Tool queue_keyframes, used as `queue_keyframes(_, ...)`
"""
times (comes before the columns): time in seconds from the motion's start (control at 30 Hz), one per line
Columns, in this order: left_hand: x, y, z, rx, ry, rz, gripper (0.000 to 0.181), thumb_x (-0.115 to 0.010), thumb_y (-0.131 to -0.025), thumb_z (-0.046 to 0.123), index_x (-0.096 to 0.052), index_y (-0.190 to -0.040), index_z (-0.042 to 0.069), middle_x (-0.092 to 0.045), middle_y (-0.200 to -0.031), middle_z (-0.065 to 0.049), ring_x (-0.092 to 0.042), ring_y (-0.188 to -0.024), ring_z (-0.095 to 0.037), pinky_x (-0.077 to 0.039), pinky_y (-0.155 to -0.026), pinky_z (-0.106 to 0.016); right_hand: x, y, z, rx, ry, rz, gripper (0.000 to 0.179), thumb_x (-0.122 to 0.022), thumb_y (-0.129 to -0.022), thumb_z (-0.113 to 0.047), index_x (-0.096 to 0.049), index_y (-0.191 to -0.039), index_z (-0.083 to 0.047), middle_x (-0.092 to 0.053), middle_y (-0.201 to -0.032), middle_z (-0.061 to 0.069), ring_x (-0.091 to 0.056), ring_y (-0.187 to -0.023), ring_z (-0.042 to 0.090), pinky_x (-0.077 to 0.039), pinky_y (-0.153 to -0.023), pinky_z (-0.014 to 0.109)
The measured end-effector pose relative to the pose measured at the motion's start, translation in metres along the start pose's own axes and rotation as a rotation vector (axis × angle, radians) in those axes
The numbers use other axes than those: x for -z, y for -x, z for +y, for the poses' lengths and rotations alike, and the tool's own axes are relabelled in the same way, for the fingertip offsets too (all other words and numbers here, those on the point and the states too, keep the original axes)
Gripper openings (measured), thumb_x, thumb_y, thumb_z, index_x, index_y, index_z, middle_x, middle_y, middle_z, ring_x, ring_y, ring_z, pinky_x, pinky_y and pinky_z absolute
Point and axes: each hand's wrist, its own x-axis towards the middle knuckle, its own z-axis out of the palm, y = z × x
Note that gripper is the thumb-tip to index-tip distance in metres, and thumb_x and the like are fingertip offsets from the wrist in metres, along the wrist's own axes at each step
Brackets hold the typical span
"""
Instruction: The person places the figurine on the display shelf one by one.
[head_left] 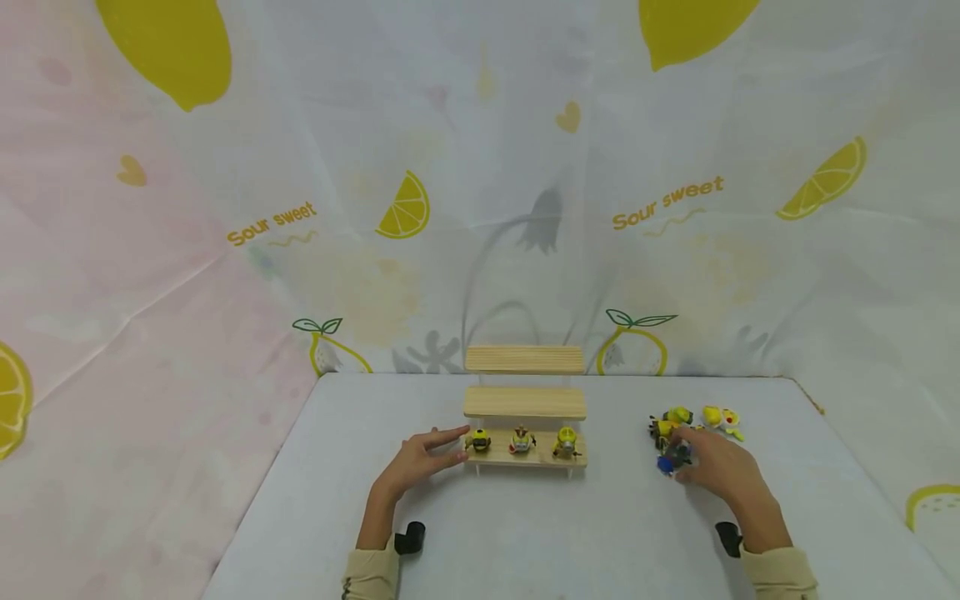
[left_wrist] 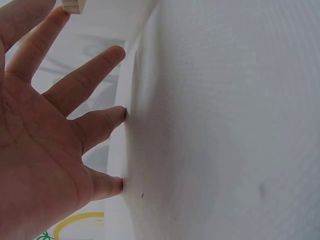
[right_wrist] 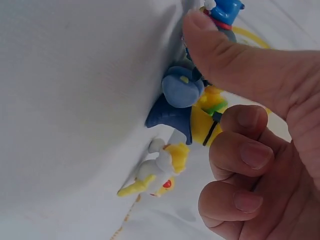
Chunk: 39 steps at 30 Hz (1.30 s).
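White tabletop (head_left: 600, 533), lemon-print curtain (head_left: 480, 108) behind; the left grip (head_left: 415, 461), released, touches the 3-tier wooden shelf (head_left: 525, 402), and the right grip (head_left: 722, 467) grasps a blue-topped figurine (head_left: 665, 465).

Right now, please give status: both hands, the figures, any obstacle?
Left hand touching wooden stand. Right hand pinching blue-hatted figure. Three figures on lowest tier. Other figures crowd its grip.

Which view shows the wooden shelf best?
The head view: all three tiers of the wooden shelf show, with three figures on the lowest. The left wrist view catches only a corner; the right wrist view shows none.
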Motion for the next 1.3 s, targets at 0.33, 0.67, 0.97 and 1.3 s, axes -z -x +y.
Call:
queue_keyframes(0.33, -0.002, 0.001, 0.000, -0.012, 0.007, 0.011, 0.046, -0.078, -0.087, 0.030, -0.066, -0.131, 0.024, -0.056, -0.139, -0.007, -0.023, -0.144, -0.043, 0.015, -0.105, -0.072, -0.002, 0.001, 0.000, 0.011, 0.032, 0.010, 0.036, -0.086, -0.073, -0.008, -0.070, -0.105, -0.008, -0.068, -0.105, 0.016, -0.062, -0.100, 0.041, -0.051, -0.080, 0.058)
queue_keyframes(0.67, -0.003, 0.011, 0.023, -0.018, 0.011, 0.027, 0.047, -0.076, -0.089, 0.023, -0.065, -0.133, 0.013, -0.056, -0.138, -0.014, -0.021, -0.142, -0.048, 0.009, -0.106, -0.073, 0.000, 0.002, -0.002, -0.004, 0.014, -0.003, 0.034, -0.084, -0.076, -0.012, -0.071, -0.107, -0.005, -0.068, -0.110, 0.018, -0.061, -0.104, 0.043, -0.049, -0.084, 0.059)
queue_keyframes(0.97, 0.000, 0.013, 0.027, -0.013, 0.023, 0.004, 0.048, -0.076, -0.089, 0.024, -0.065, -0.133, 0.012, -0.055, -0.139, -0.016, -0.019, -0.142, -0.049, 0.002, -0.108, -0.073, -0.001, 0.004, 0.000, 0.010, -0.016, 0.021, 0.035, -0.084, -0.077, -0.019, -0.072, -0.106, -0.004, -0.070, -0.103, 0.013, -0.065, -0.093, 0.035, -0.053, -0.077, 0.053)
queue_keyframes(1.3, -0.001, -0.001, -0.001, -0.004, 0.002, 0.003, 0.048, -0.077, -0.086, 0.037, -0.066, -0.132, 0.026, -0.056, -0.140, -0.006, -0.021, -0.144, -0.043, -0.005, -0.110, -0.071, -0.005, 0.004, 0.001, 0.008, -0.036, 0.054, 0.008, -0.080, -0.081, -0.012, -0.077, -0.088, -0.012, -0.066, -0.085, -0.001, -0.063, -0.079, 0.020, -0.053, -0.066, 0.042)
